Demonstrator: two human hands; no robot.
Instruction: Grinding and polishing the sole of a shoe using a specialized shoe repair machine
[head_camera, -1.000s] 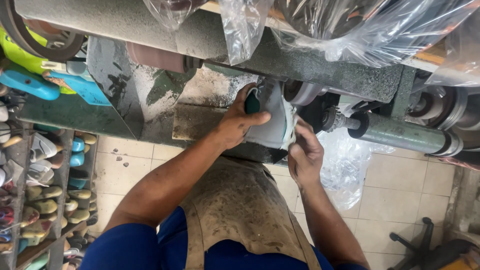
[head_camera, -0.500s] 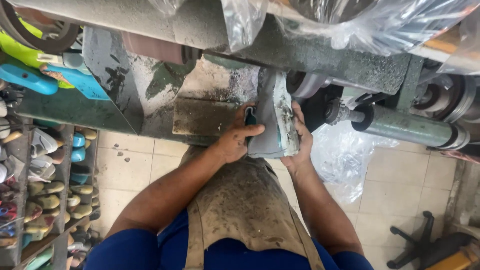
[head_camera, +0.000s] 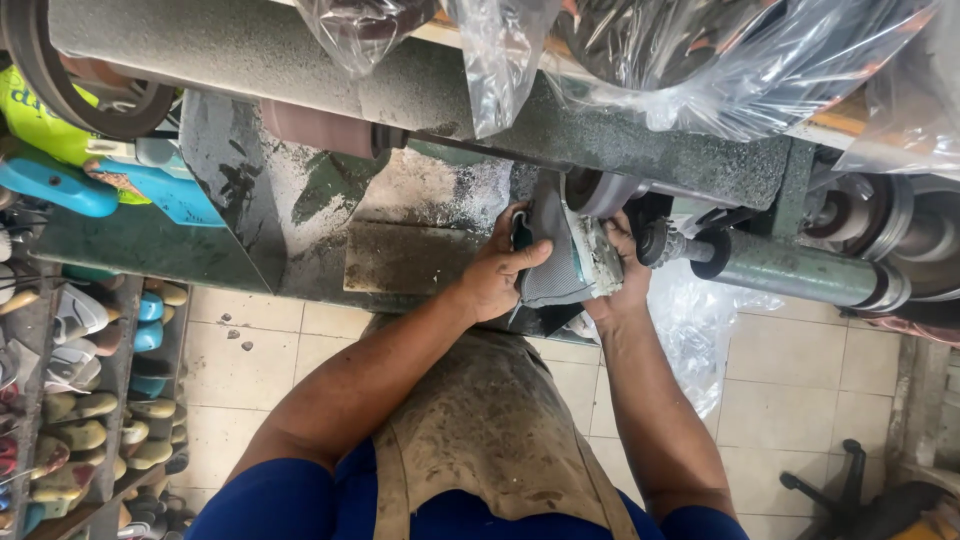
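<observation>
A big green machine (head_camera: 420, 120) fills the top of what I see. It is dusty and speckled, and clear plastic bags (head_camera: 700, 60) hang over it. A long green roller (head_camera: 790, 272) sticks out on the right side. Under me is a pale tiled floor (head_camera: 780, 390). On the left, a shelf (head_camera: 100, 400) holds many shoes and soles in rows. I wear a brown, dirty apron (head_camera: 490, 430) over a blue shirt.

In the middle is the grey shoe (head_camera: 560, 262). It sits right in front of my chest, pressed up against the small grey wheel (head_camera: 598, 192) on the front edge of the machine. The shoe stands on end, so its long side runs up and down, from the wheel toward me. Its pale sole faces right.

My left hand (head_camera: 498, 272) is wrapped around the left side of the shoe, thumb across the grey cloth. My right hand (head_camera: 622, 270) grips the sole side, fingers up by the wheel. Both hands are clamped on the shoe, one on each side, very close together. Both are just as near to it.
</observation>
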